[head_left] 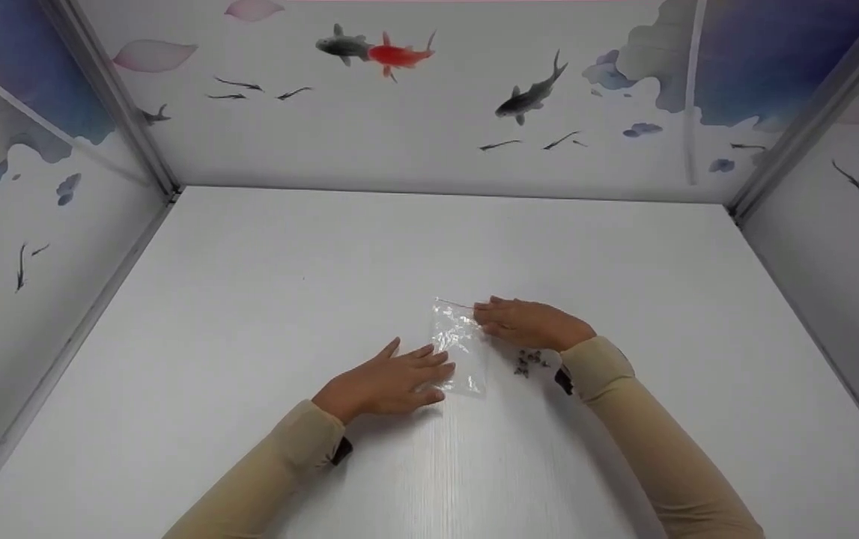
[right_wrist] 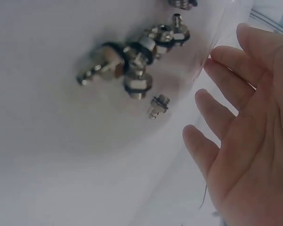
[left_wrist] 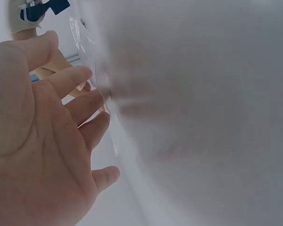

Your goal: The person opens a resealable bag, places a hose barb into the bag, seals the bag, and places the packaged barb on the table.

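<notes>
A clear plastic zip bag [head_left: 461, 340] lies flat on the white table between the two hands. My left hand [head_left: 392, 380] rests on its lower left side, palm down with fingers spread. At the bag's upper right edge my right hand [head_left: 530, 322] touches the plastic with straight fingers. Just below the right hand lies a small pile of metal fittings [head_left: 528, 362]. Seen closer in the right wrist view, the metal fittings [right_wrist: 137, 70] are silvery, with threaded ends, hex bodies and dark rings. Neither hand grips anything.
The white tabletop [head_left: 287, 299] spreads out around the hands. Behind it stands a white panel [head_left: 429, 135] printed with fish and petals, and similar panels flank it on the left and right.
</notes>
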Available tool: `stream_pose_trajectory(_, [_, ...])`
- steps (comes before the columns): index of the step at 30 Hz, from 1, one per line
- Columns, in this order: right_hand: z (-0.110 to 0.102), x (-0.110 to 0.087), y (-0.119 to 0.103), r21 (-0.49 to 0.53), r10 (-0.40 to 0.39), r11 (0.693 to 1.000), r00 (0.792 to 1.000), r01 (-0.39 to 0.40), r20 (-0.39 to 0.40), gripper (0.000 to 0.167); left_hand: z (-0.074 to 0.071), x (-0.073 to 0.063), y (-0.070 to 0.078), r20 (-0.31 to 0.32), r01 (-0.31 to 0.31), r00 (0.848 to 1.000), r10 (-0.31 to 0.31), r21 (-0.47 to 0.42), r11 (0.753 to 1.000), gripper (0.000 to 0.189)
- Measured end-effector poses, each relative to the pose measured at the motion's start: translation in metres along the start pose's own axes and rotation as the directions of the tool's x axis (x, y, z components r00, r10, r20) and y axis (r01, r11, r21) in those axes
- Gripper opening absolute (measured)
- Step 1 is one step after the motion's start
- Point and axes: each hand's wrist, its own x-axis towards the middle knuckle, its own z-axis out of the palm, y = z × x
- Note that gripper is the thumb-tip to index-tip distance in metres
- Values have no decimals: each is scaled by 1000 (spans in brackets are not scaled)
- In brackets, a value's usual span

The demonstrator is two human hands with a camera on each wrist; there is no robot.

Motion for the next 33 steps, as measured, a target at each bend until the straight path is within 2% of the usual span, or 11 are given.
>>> stream_pose_trajectory(7, [5, -4, 0, -37, 32, 999, 999, -32, -6, 51, -4, 0, -7, -29, 42, 999, -42, -22, 999, 57])
stream_pose_trajectory(11, [7, -9, -1, -54, 24, 998, 1000, -25, -19, 51, -7, 0, -12, -47, 69, 996, -71, -51, 996, 56])
stream_pose_trajectory(18, [11, -19, -7, -73, -29, 997, 999, 26, -38, 52, -10, 5, -23, -90, 115, 988, -122, -80, 990, 55])
stream_pose_trajectory(23, [16, -24, -12, -63, -46, 997, 998, 43, -53, 51, -14, 10, -29, -89, 168, 980, -176, -96, 981, 54])
stream_pose_trajectory(27, [19, -27, -18, -67, -70, 996, 996, 66, -58, 50, -17, 15, -35, -86, 183, 978, -191, -91, 979, 52])
stream_pose_trajectory(33, [24, -31, -28, -91, -128, 989, 989, 120, -78, 49, -18, 16, -41, -118, 209, 968, -220, -103, 973, 51])
